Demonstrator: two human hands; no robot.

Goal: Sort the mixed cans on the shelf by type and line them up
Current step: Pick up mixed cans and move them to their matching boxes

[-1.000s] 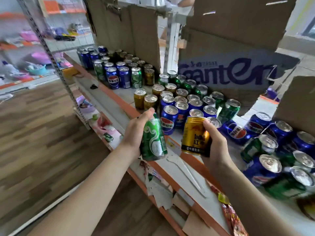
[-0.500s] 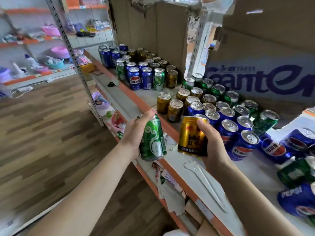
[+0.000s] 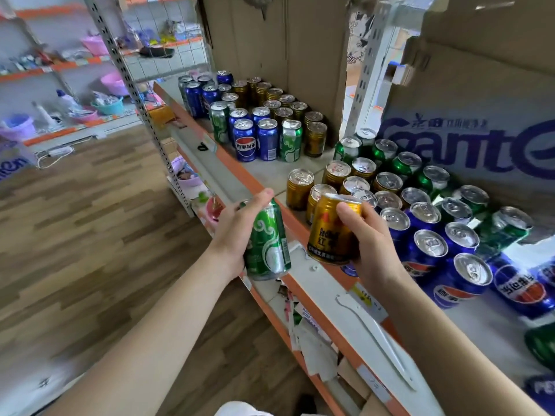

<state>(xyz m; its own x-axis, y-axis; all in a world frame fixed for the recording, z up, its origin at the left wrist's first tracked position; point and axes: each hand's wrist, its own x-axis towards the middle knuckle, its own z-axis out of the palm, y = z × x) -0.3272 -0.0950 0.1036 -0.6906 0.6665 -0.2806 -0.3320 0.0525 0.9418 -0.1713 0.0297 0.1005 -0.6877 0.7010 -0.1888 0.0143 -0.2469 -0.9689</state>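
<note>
shelf (image 3: pixel 270 172): I'd call this maybe halfway done. Lots of cans already stand in blocks, but the sorting looks unfinished and two cans are off the shelf in hand.
near bunch (image 3: pixel 425 213): just past and to the right of the right-hand fingers. Gold is at the left, green along the back and blue in front, so it's roughly grouped, though the rows wobble.
far bunch (image 3: pixel 245 141): well beyond the left-hand fingers, further along the shelf. It's mostly blue on the left and gold at the back right, but green cans sit in among the blue, so I reckon it needs another pass.
tipped cans (image 3: pixel 522 289): out to the right of the right hand, blue and green ones lie on their sides, not lined up at all. Probably the biggest job left.
left hand (image 3: pixel 237 232): fingers are wrapped round the green can, out over the shelf's front edge.
right hand (image 3: pixel 372 244): fingers are wrapped round the gold can, on the near side of the near bunch's gold ones.
green can (image 3: pixel 267 244): tilted a bit, gripped mid-body.
gold can (image 3: pixel 330 232): close to upright. Can't tell if it touches the standing cans.
</note>
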